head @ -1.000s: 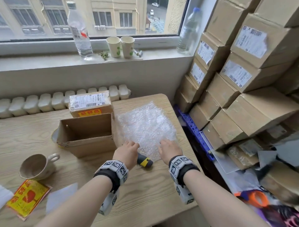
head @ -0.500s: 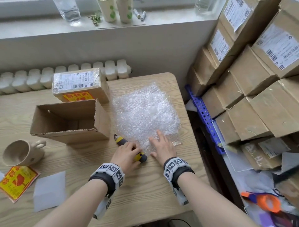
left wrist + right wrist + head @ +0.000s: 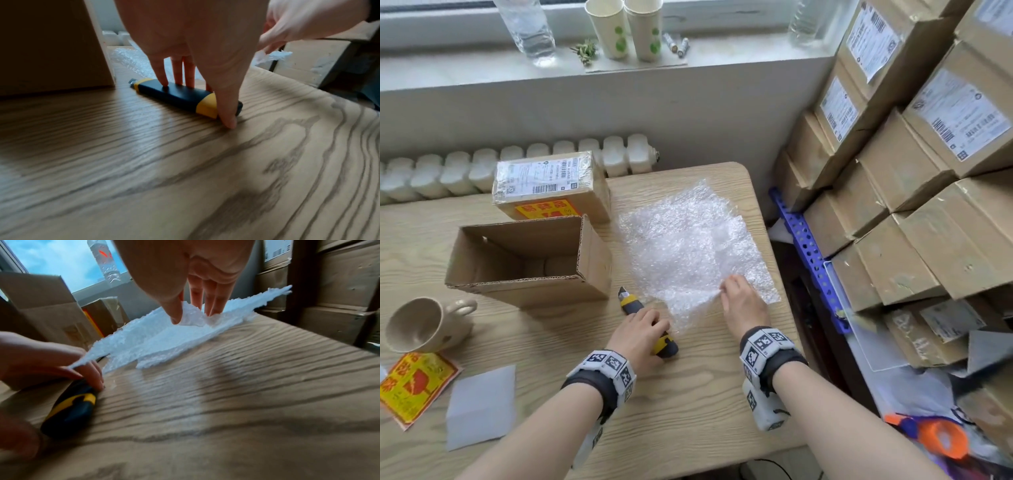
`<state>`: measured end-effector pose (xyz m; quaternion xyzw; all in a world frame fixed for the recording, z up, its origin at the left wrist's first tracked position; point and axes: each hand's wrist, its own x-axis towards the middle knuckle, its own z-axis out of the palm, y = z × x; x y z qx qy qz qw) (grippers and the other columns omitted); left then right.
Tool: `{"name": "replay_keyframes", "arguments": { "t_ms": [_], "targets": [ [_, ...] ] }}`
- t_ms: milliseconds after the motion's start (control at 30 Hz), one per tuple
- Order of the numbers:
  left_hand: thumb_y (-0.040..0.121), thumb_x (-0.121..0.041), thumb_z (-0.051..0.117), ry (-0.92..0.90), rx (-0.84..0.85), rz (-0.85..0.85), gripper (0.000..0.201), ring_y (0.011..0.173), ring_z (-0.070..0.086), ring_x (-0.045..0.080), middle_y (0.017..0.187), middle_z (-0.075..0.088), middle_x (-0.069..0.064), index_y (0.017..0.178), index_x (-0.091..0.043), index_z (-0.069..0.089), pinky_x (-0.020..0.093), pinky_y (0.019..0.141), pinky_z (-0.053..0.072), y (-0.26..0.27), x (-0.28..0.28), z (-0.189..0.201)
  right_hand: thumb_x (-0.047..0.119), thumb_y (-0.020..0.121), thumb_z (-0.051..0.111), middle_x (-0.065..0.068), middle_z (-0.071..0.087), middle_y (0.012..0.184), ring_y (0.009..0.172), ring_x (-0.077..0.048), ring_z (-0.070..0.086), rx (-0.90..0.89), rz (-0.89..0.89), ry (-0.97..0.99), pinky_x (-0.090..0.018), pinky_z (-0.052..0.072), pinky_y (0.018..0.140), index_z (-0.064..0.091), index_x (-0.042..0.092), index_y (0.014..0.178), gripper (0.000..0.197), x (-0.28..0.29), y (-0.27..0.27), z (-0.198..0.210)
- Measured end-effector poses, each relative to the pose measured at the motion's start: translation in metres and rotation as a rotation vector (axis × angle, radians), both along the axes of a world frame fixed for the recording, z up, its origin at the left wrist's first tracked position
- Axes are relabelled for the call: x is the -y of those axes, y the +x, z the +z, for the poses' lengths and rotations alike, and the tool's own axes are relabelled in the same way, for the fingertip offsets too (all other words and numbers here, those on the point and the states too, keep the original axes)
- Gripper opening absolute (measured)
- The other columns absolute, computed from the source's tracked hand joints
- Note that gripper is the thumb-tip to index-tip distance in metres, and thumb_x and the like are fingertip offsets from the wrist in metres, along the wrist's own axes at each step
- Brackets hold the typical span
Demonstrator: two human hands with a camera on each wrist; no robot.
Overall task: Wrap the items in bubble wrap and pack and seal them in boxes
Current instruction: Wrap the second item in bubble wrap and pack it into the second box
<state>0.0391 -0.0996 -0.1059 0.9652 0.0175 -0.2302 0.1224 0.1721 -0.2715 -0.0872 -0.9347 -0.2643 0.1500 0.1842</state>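
Observation:
A sheet of bubble wrap (image 3: 688, 246) lies on the right part of the wooden table (image 3: 688, 394). My right hand (image 3: 724, 289) pinches its near edge between thumb and fingers and lifts it a little, as the right wrist view shows at the bubble wrap (image 3: 156, 339). My left hand (image 3: 650, 325) grips a yellow and dark utility knife (image 3: 631, 305) that lies on the table beside the wrap's left corner; fingers sit on top of the knife (image 3: 176, 95) and the thumb at its near end. An open cardboard box (image 3: 527, 260) stands to the left. A beige mug (image 3: 428, 323) lies on its side further left.
A sealed, labelled box (image 3: 548, 185) stands behind the open one. Stacked cardboard boxes (image 3: 893, 205) and a blue rack (image 3: 808, 253) crowd the table's right edge. A red-yellow sticker (image 3: 414, 383) and a white sheet (image 3: 482, 404) lie at the near left.
My left hand has closed on the knife and drawn it out beside the wrap. My right hand went from lying flat on the wrap to pinching and lifting its near edge.

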Motion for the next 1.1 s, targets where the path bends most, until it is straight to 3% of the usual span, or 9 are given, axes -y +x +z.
{"name": "replay_keyframes", "arguments": {
  "t_ms": [133, 233, 300, 400, 533, 633, 767, 867, 1100],
  "targets": [
    [0.091, -0.045, 0.052, -0.183, 0.108, 0.278, 0.029, 0.095, 0.047, 0.020, 0.098, 0.049, -0.003, 0.094, -0.017, 0.051, 0.027, 0.077, 0.034, 0.006, 0.005, 0.020, 0.020, 0.098, 0.046, -0.005, 0.056, 0.106, 0.085, -0.024, 0.058, -0.030, -0.024, 0.092, -0.034, 0.046, 0.069, 0.055, 0.009, 0.104, 0.016, 0.004, 0.003, 0.012],
    [0.096, -0.050, 0.034, -0.519, 0.131, 0.654, 0.047, 0.082, 0.052, 0.022, 0.083, 0.058, 0.000, 0.083, -0.010, 0.055, 0.027, 0.071, 0.035, 0.014, 0.005, 0.048, 0.020, 0.097, 0.048, -0.004, 0.056, 0.104, 0.084, -0.022, 0.056, -0.068, -0.002, 0.130, -0.033, 0.044, 0.070, 0.055, 0.008, 0.102, 0.015, 0.003, -0.005, 0.021],
    [0.099, -0.042, 0.035, -0.750, 0.191, 0.927, 0.056, 0.083, 0.061, 0.026, 0.090, 0.067, 0.013, 0.095, 0.007, 0.062, 0.021, 0.070, 0.043, 0.022, 0.002, 0.058, 0.020, 0.096, 0.050, -0.004, 0.056, 0.104, 0.086, -0.021, 0.056, -0.088, 0.029, 0.133, -0.034, 0.046, 0.075, 0.055, 0.009, 0.102, 0.014, 0.001, -0.011, 0.027],
    [0.096, -0.035, 0.048, -1.007, 0.168, 1.122, 0.033, 0.066, 0.054, 0.018, 0.073, 0.053, 0.001, 0.085, -0.005, 0.057, 0.036, 0.079, 0.052, 0.022, -0.006, 0.069, 0.020, 0.094, 0.054, -0.003, 0.056, 0.103, 0.088, -0.018, 0.054, -0.119, 0.059, 0.127, -0.030, 0.045, 0.077, 0.057, 0.009, 0.100, 0.012, -0.003, -0.028, 0.037],
    [0.092, -0.019, 0.060, -1.004, 0.134, 1.066, 0.024, 0.055, 0.040, 0.011, 0.063, 0.040, 0.000, 0.072, -0.012, 0.048, 0.019, 0.049, 0.038, 0.004, -0.019, 0.069, 0.013, 0.087, 0.059, 0.000, 0.057, 0.110, 0.101, -0.018, 0.056, -0.195, 0.080, 0.113, -0.030, 0.046, 0.086, 0.059, 0.016, 0.097, 0.011, -0.008, -0.054, 0.042],
    [0.088, -0.009, 0.062, -0.955, 0.181, 1.022, 0.010, 0.062, 0.054, 0.012, 0.069, 0.059, 0.001, 0.079, -0.010, 0.064, 0.019, 0.055, 0.045, -0.014, -0.021, 0.073, 0.011, 0.081, 0.053, 0.001, 0.056, 0.115, 0.109, -0.016, 0.053, -0.292, 0.034, 0.128, -0.033, 0.046, 0.093, 0.058, 0.019, 0.107, 0.027, -0.016, -0.075, 0.050],
    [0.084, -0.006, 0.067, -1.048, 0.152, 0.982, 0.009, 0.069, 0.059, 0.017, 0.071, 0.064, 0.004, 0.076, -0.009, 0.068, 0.030, 0.068, 0.051, -0.042, -0.021, 0.071, 0.038, 0.088, 0.060, 0.003, 0.057, 0.124, 0.112, -0.013, 0.054, -0.312, -0.061, 0.207, -0.034, 0.047, 0.096, 0.055, 0.020, 0.124, 0.040, -0.035, -0.101, 0.058],
    [0.080, -0.010, 0.073, -1.060, 0.156, 0.929, 0.009, 0.065, 0.060, 0.014, 0.071, 0.065, 0.006, 0.080, -0.003, 0.069, 0.021, 0.061, 0.051, -0.064, -0.024, 0.067, 0.050, 0.085, 0.061, 0.002, 0.055, 0.132, 0.117, -0.013, 0.053, -0.358, -0.075, 0.224, -0.037, 0.045, 0.100, 0.050, 0.020, 0.133, 0.058, -0.050, -0.124, 0.053],
    [0.071, -0.014, 0.082, -0.871, 0.179, 0.848, 0.030, 0.053, 0.051, 0.006, 0.058, 0.055, -0.004, 0.062, -0.013, 0.053, 0.015, 0.050, 0.038, -0.114, -0.045, 0.053, 0.037, 0.090, 0.060, 0.000, 0.065, 0.111, 0.100, -0.014, 0.059, -0.431, -0.167, 0.241, -0.029, 0.047, 0.092, 0.060, 0.016, 0.119, 0.036, -0.080, -0.174, 0.033]
  ]
}}
